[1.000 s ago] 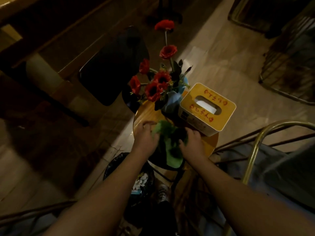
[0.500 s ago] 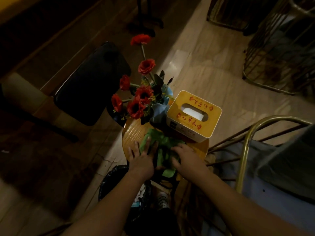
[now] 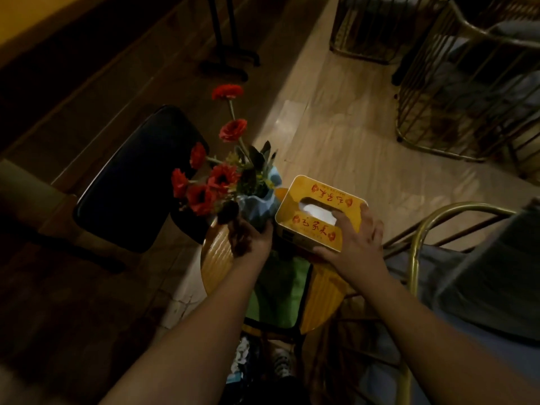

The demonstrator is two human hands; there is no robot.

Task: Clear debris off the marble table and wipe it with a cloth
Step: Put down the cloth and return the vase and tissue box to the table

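A small round table [image 3: 217, 260] with a yellowish top stands below me. A green cloth [image 3: 277, 290] lies flat on it, hanging a little over the near edge. At the back stands a blue vase [image 3: 258, 206] of red flowers [image 3: 217, 182], and my left hand [image 3: 248, 238] is closed around the vase's base. Beside it sits a yellow tissue box [image 3: 318, 213] with red lettering. My right hand [image 3: 355, 241] grips the box's near right corner, fingers over the top.
A black chair seat [image 3: 137, 182] stands left of the table. A gold metal chair frame [image 3: 420, 229] with a grey cushion is at the right. Wire-frame chairs [image 3: 455, 92] stand farther back. A dark bin bag with rubbish [image 3: 242, 358] lies below the table's near edge.
Both hands let go of the green cloth, which now lies flat. My left hand moved up to the vase and my right hand to the tissue box.
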